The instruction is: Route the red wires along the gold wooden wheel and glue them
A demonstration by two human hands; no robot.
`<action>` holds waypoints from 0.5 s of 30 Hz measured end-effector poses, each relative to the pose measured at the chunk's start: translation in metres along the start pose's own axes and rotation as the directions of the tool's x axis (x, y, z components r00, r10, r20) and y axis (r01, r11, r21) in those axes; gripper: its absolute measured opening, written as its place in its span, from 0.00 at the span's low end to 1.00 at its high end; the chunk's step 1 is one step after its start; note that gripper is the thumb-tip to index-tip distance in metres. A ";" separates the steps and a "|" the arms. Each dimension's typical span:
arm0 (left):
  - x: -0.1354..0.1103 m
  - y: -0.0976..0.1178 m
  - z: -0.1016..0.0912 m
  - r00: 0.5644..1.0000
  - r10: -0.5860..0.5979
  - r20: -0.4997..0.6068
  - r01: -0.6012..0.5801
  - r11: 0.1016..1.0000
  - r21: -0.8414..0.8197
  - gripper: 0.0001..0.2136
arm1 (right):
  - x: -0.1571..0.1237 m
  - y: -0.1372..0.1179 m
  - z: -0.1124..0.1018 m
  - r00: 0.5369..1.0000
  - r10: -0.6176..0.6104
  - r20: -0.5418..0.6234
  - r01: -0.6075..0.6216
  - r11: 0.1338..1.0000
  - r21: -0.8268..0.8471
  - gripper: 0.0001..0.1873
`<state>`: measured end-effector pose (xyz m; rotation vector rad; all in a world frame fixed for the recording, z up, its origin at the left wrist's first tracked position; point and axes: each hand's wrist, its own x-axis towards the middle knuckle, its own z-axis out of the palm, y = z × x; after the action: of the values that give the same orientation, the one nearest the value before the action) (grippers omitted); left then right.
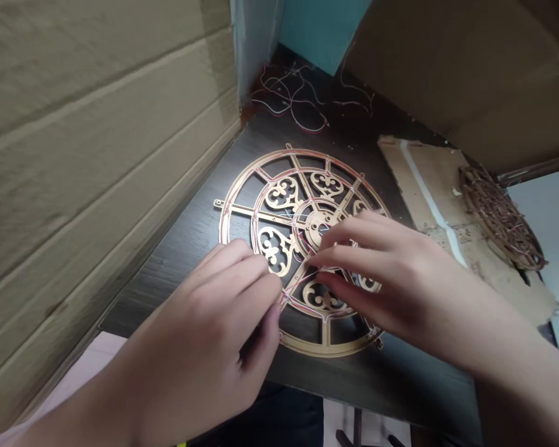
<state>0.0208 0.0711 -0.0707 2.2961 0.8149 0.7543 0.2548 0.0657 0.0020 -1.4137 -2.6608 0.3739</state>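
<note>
Centre: a wheel (279, 198) lying flat on the table (181, 248).
Over the wheel: the left hand (214, 323) at its near edge, the right hand (391, 273) reaching in from the right.
Right: a cardboard sheet (428, 198) on the table, a second wheel (498, 217) on it.
Behind: wires (293, 99) on the table.
Left: a wall (97, 174) along the table's edge.

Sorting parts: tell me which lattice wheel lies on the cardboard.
The darker, dense one at far right, on the cardboard; the paler wheel lies on the table, under the right hand.
</note>
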 end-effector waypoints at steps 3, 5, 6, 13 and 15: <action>-0.001 -0.001 0.001 1.000 0.005 -0.004 -0.005 1.000 0.000 0.07 | 0.001 0.007 -0.003 0.983 0.131 -0.129 -0.132 0.991 0.002 0.06; -0.001 -0.002 0.002 1.000 0.009 -0.010 -0.009 1.000 0.004 0.07 | 0.003 0.011 -0.005 0.949 0.248 -0.196 -0.253 0.968 0.003 0.05; 0.000 -0.003 0.002 1.000 0.010 -0.017 -0.010 1.000 0.004 0.07 | 0.004 0.012 -0.005 0.935 0.293 -0.201 -0.299 0.954 0.005 0.05; -0.001 -0.002 0.002 1.000 0.013 -0.017 -0.012 1.000 0.008 0.07 | 0.014 0.011 0.002 0.939 0.343 -0.036 -0.338 0.936 0.102 0.07; -0.001 -0.001 0.002 1.000 0.018 -0.011 -0.018 1.000 0.005 0.07 | 0.015 0.009 0.004 0.933 0.354 -0.066 -0.345 0.931 0.116 0.07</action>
<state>0.0208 0.0705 -0.0729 2.3083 0.8035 0.7748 0.2530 0.0826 -0.0048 -1.8272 -2.2816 0.4607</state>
